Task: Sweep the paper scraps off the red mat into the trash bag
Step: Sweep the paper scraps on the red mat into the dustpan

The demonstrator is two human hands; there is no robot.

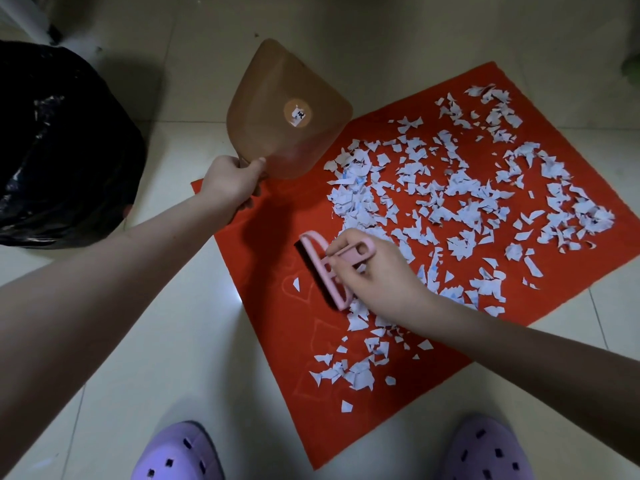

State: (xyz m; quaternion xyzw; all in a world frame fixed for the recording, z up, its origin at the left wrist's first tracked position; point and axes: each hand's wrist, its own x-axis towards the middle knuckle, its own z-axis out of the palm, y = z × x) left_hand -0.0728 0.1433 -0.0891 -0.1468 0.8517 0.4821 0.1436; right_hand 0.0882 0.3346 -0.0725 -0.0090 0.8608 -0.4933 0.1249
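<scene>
A red mat (pixel 277 216) lies on the tiled floor, strewn with several white paper scraps (pixel 460 199) over its middle and right side. My left hand (pixel 232 183) grips the handle of a brown dustpan (pixel 285 112), lifted above the mat's far left corner with its underside facing me. My right hand (pixel 375 271) holds a small pink brush (pixel 325 268) by its handle, bristles down on the mat at the left edge of the scraps. The black trash bag (pixel 59 147) stands on the floor to the left of the mat.
Two purple clogs (pixel 180 455) on my feet show at the bottom edge, just in front of the mat's near corner. Pale floor tiles (pixel 173 341) surround the mat. A white object stands at the top left behind the bag.
</scene>
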